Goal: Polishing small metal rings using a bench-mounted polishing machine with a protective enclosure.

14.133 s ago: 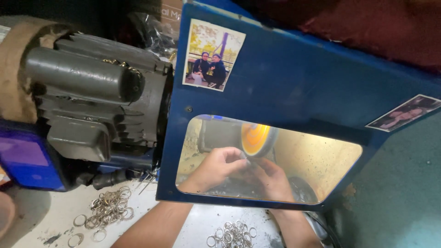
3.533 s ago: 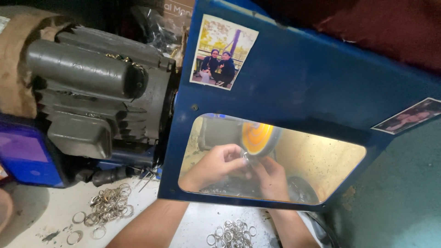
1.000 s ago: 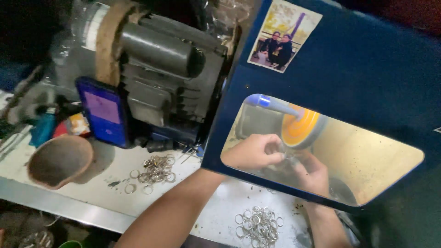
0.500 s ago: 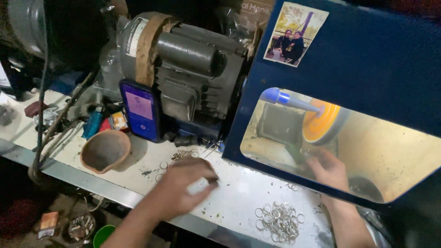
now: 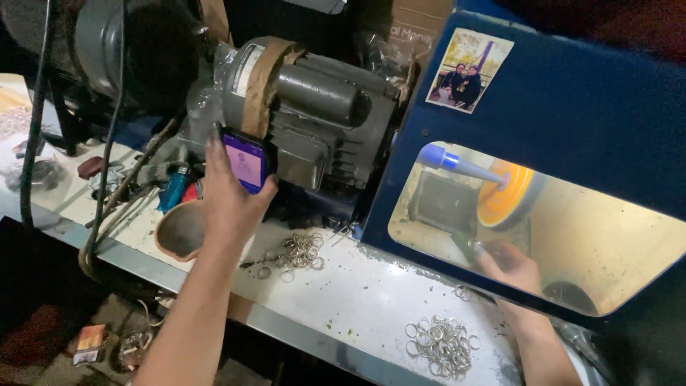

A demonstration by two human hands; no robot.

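Phone (image 5: 246, 163), lit purple screen, left hand (image 5: 227, 199) gripping

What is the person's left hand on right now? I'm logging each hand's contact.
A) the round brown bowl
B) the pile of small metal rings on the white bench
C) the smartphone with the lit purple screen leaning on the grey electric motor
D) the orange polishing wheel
C: the left hand grips the smartphone with the lit purple screen against the grey electric motor.

Grey motor (image 5: 314, 121), clay bowl (image 5: 180, 230), ring piles (image 5: 439, 345).
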